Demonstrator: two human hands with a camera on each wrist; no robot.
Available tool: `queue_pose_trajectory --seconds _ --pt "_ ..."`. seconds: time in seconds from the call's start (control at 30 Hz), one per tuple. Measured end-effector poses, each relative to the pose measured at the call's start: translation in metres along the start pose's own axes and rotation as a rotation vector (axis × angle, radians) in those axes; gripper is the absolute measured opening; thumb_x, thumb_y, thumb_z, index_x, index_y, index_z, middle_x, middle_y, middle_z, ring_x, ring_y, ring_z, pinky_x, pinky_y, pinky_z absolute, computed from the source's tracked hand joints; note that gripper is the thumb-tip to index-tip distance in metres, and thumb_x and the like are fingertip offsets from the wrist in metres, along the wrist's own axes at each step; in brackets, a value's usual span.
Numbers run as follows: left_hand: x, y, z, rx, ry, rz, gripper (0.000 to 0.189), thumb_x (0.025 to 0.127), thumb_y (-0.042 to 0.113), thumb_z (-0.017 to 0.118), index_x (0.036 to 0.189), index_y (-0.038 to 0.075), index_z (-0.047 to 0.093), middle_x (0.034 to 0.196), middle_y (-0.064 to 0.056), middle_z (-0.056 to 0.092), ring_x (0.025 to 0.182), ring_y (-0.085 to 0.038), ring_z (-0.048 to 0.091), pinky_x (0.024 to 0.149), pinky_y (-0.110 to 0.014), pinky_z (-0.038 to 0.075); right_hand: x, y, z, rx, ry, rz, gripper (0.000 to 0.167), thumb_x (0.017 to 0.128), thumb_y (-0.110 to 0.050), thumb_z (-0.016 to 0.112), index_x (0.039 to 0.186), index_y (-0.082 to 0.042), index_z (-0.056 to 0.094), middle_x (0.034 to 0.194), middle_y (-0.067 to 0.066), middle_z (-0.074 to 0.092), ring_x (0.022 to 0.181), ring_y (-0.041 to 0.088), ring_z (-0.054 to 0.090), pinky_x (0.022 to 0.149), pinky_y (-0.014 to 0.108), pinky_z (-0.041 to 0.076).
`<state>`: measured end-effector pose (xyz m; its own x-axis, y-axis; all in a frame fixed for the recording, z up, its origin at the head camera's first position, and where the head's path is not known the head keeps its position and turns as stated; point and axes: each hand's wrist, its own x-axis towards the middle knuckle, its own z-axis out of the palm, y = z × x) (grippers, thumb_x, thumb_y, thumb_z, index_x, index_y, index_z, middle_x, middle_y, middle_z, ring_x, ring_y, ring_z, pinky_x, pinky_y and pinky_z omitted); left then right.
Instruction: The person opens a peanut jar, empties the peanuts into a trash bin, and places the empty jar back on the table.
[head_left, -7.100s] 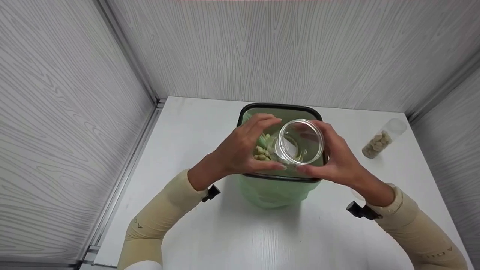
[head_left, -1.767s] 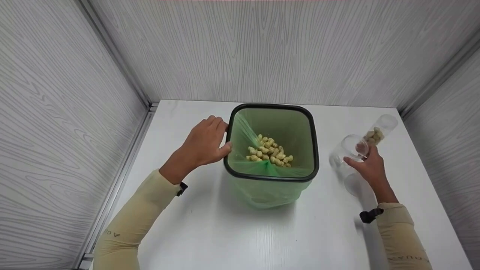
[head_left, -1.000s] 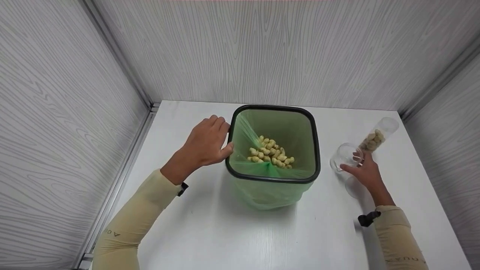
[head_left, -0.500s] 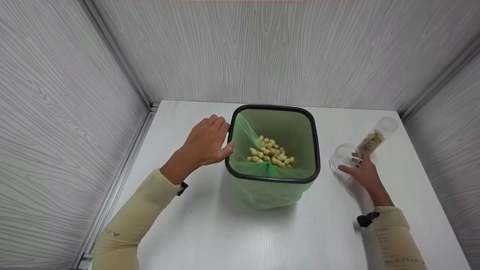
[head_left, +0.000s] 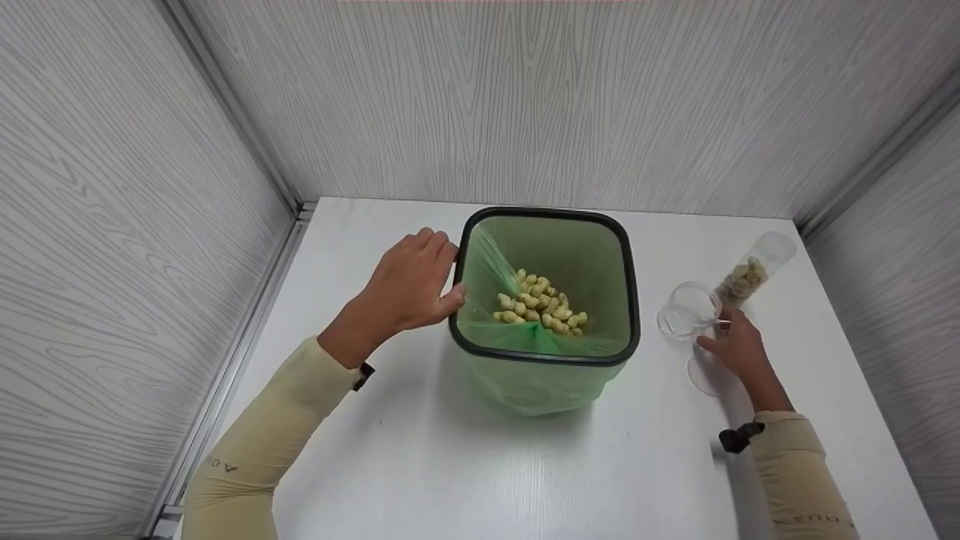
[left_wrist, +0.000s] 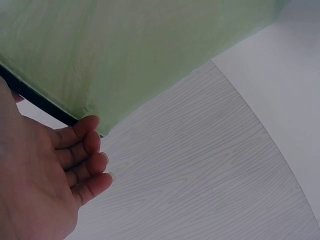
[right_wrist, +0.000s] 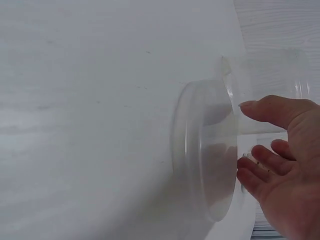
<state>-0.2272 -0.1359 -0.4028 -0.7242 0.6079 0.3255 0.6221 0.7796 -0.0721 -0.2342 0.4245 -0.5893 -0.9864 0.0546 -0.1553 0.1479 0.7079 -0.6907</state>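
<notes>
Two bare hands flank a green-lined bin (head_left: 540,358) with a black rim on a white table (head_left: 480,480), with peanuts (head_left: 544,304) lying in its bottom. The left hand (head_left: 397,289) rests at the near side of the rim, its fingers loosely bent against the edge rather than clamped round it. The right hand (head_left: 739,346) is relaxed, thumb and fingers apart and gripping nothing; a clear, empty-looking jar (head_left: 684,311) stands just ahead and to the left of it, too close to tell whether fingertips touch. Just left of that hand, toward the wrist, lies a clear round lid (head_left: 709,379). Beyond its fingers is a taller clear container (head_left: 775,247), part-filled with more peanuts. Parking the jar appears to be the step in hand, and all but complete. The next move would seem to call for the right hand to clear the jar without tipping it, then reach ahead for the container, the left steadying the bin.
</notes>
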Motion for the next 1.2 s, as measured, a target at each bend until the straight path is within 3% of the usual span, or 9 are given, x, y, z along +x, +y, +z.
queue_pose_trajectory --seconds 0.2,0.37,0.57,0.9,1.2 --pt "-0.001 0.0 -0.001 -0.005 -0.01 -0.008 0.048 0.097 0.04 0.043 0.106 -0.003 0.061 0.097 -0.016 0.058 0.088 -0.03 0.051 0.079 -0.045 0.048 0.0 -0.002 -0.005 0.014 0.156 0.138 0.081 0.096 -0.03 0.071 0.152 0.014 0.033 0.15 0.04 0.044 0.139 0.054 0.046 0.111 0.061 0.043" --pt "-0.002 0.001 -0.001 -0.013 -0.017 -0.007 0.048 0.097 0.04 0.043 0.107 -0.003 0.061 0.098 -0.017 0.058 0.088 -0.031 0.051 0.079 -0.045 0.047 0.005 -0.003 -0.01 0.126 0.286 0.215 0.085 0.096 -0.035 0.069 0.156 0.01 0.03 0.155 0.034 0.043 0.143 0.048 0.045 0.112 0.056 0.044" --pt "-0.002 0.0 -0.001 -0.01 -0.012 -0.007 0.048 0.097 0.041 0.043 0.107 -0.003 0.061 0.098 -0.016 0.058 0.087 -0.03 0.052 0.078 -0.045 0.048 0.017 -0.003 -0.016 0.274 0.401 0.253 0.094 0.093 -0.042 0.073 0.162 -0.002 0.024 0.166 0.019 0.035 0.152 0.034 0.038 0.122 0.049 0.037" --pt "-0.001 0.0 -0.002 -0.005 -0.009 -0.009 0.047 0.097 0.04 0.044 0.108 -0.003 0.061 0.098 -0.015 0.059 0.087 -0.029 0.052 0.078 -0.044 0.048 0.032 -0.007 -0.024 0.407 0.474 0.241 0.094 0.092 -0.043 0.074 0.165 -0.013 0.023 0.171 0.008 0.027 0.158 0.021 0.025 0.129 0.04 0.026" --pt "-0.002 0.0 -0.003 -0.022 -0.001 -0.014 0.044 0.096 0.039 0.046 0.105 -0.002 0.061 0.095 -0.015 0.058 0.085 -0.029 0.05 0.075 -0.044 0.046 0.044 -0.004 -0.019 0.461 0.475 0.218 0.091 0.094 -0.04 0.072 0.166 -0.018 0.02 0.17 0.007 0.029 0.157 0.019 0.03 0.129 0.03 0.026"
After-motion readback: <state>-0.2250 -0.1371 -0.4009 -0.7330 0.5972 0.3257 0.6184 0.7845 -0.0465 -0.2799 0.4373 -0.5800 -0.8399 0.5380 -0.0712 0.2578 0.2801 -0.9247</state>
